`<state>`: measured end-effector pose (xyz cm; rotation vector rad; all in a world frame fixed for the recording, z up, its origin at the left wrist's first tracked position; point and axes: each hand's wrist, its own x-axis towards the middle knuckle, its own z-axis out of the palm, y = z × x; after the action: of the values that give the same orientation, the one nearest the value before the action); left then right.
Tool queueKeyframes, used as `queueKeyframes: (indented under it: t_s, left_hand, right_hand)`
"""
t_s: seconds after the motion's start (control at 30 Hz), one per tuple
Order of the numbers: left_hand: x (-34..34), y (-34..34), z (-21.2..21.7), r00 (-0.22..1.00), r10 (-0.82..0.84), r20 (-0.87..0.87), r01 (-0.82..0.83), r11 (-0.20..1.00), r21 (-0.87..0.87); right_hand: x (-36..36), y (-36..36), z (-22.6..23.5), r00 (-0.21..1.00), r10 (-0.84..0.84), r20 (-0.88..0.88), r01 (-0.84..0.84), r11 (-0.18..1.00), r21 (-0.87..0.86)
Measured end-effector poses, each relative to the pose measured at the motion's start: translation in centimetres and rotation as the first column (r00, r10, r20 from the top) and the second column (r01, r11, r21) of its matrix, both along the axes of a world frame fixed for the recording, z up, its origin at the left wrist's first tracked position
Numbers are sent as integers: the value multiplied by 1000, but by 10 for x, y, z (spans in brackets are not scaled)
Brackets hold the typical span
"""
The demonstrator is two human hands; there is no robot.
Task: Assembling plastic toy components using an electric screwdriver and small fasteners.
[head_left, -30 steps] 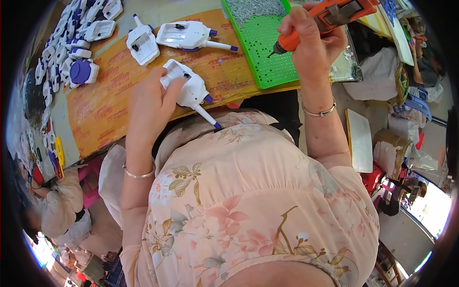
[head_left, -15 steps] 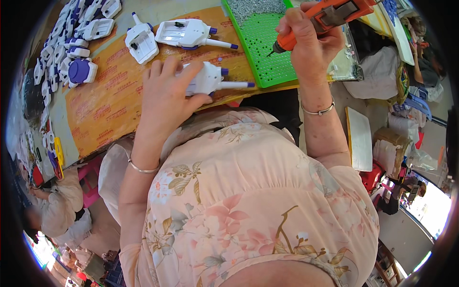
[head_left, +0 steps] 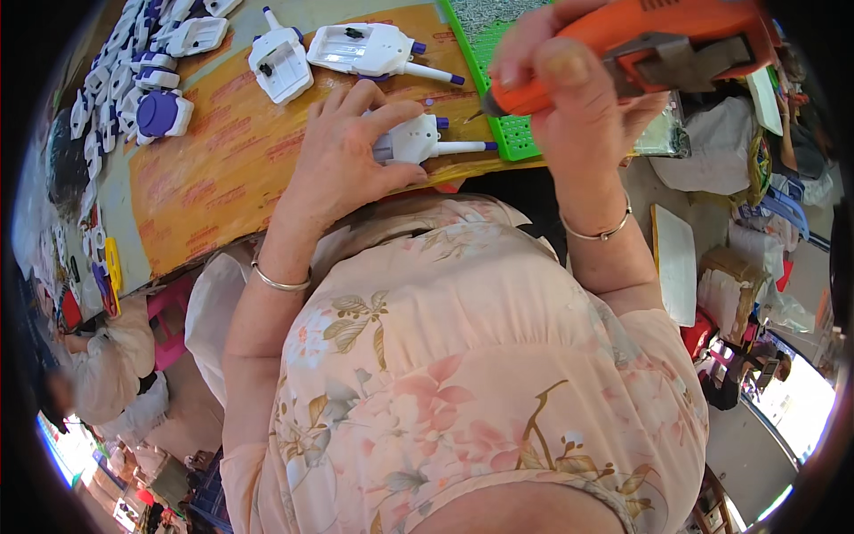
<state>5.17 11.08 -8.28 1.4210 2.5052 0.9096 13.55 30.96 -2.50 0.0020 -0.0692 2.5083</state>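
- Here, a white plastic toy part [head_left: 411, 140] is laid on the orange-brown table [head_left: 222, 178], near its near edge, just left of a green perforated tray [head_left: 498, 80].
- Its long axis is run left to right; a thin white rod with a blue-purple tip [head_left: 489, 146] is pointed right, toward the tray.
- The part is pinned down by the left hand [head_left: 342, 160], whose fingers are spread and curved over the part's left end, with the thumb at its near side; the part's left portion is covered by the fingers.
- An orange power screwdriver [head_left: 640, 36] is gripped by the right hand [head_left: 569, 98], fingers wrapped tightly round the body; the tool is held above the tray with its dark tip [head_left: 476, 116] aimed left and down, close to the toy part. Whether the tip is touching anything cannot be made out.
- The screwdriver's rear is cut off by the picture's far right rim.
- Farther on the table, two more white parts [head_left: 365, 49] of the same kind are laid, and a row of white and purple pieces [head_left: 151, 107] is strung along the far left.
- The near edge of the table is partly hidden by a floral pink garment [head_left: 463, 374].
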Motion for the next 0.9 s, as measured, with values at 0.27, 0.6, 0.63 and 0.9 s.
queueKeyframes:
  t_s: [0.27,0.6,0.63,0.9]
  left_hand:
    - [4,0,-13,999,39,7,-39,995,89]
    - [2,-1,-20,996,54,75,-62,992,106]
    - [1,-2,-21,997,49,60,-56,992,117]
    - [3,2,-17,999,22,29,-25,993,114]
  right_hand:
    - [-33,2,-13,994,-93,-49,57,86,995]
    - [-53,-4,-31,842,119,-526,528,17,849]
    - [-39,-12,-20,842,123,-525,527,18,850]
    - [-28,-31,-31,941,-297,-165,206,113,972]
